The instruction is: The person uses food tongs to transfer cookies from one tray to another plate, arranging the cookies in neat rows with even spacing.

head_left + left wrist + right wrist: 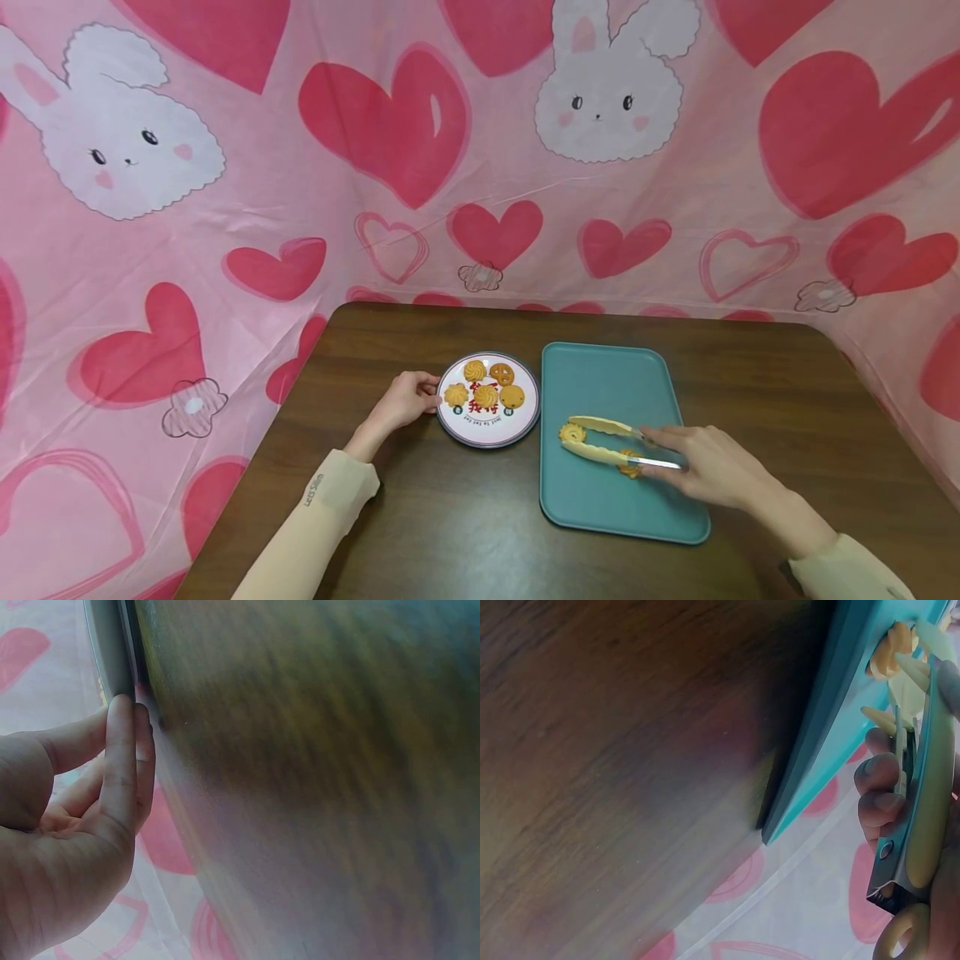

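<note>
My left hand (408,398) pinches the left rim of a round white plate (525,410) with red lettering. Several cookies (485,396) lie on it, one pretzel-shaped. In the left wrist view, thumb and fingers meet at the plate's edge (112,652). My right hand (716,464) grips tongs (595,452) with cream-coloured ends over a teal tray (611,375). A ring-shaped cookie (572,433) lies between the tong tips; whether both touch it, I cannot tell. Another cookie (628,472) on the tray is partly covered by the lower tong arm. The right wrist view shows a cookie (891,652) beside the tongs (931,787).
Plate and tray stand side by side on a dark wooden table (442,517), a narrow gap between them. Behind the table and along its left hangs a pink cloth (517,175) with hearts and rabbits.
</note>
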The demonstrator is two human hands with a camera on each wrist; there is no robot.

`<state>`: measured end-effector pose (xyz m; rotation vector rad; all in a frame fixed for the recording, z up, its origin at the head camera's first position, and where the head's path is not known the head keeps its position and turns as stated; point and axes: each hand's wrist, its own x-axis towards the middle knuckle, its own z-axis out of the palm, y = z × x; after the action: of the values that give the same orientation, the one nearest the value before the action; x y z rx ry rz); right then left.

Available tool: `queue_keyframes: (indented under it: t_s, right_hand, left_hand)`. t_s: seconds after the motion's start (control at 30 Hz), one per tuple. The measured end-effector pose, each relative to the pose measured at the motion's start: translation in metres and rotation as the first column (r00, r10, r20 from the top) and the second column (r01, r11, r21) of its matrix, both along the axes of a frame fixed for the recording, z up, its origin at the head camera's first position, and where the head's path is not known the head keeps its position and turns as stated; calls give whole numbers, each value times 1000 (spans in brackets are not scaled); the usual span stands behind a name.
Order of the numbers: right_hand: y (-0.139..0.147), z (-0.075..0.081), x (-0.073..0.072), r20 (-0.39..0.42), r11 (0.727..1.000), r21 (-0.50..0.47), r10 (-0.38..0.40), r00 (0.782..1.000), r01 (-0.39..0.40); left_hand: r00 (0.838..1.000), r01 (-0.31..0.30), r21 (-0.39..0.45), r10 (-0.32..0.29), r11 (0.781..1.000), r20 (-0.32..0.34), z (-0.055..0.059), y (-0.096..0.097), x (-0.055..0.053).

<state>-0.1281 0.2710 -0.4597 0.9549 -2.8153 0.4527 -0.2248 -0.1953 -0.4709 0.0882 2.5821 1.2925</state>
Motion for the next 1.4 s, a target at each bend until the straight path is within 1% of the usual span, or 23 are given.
queue_keyframes:
  t_s: [0.47,0.73,1.07,1.17,1.23,1.4]
  right_hand:
    - [2,-2,-1,15,1000,-9,14,1000,-14]
    - [3,1,-4,-6,999,-21,34,999,-34]
    - [-7,13,-17,-58,996,-55,62,996,-65]
    - [-15,17,-22,-45,996,-67,63,997,-66]
    - [-22,19,-25,-21,995,-73,68,997,-70]
    - [-43,23,-35,-31,993,-67,99,995,-101]
  left_hand:
    - [1000,3,7,-3,1000,-1,-1,-1,0]
    - [1000,2,3,-2,1000,-8,0,0,0]
    - [1000,6,14,-6,1000,-1,0,1,0]
    - [1000,5,20,-5,1000,-8,-1,0,-1]
    - [1000,12,30,-11,999,-21,-1,0,-1]
    - [999,24,53,-21,998,-45,-2,0,-2]
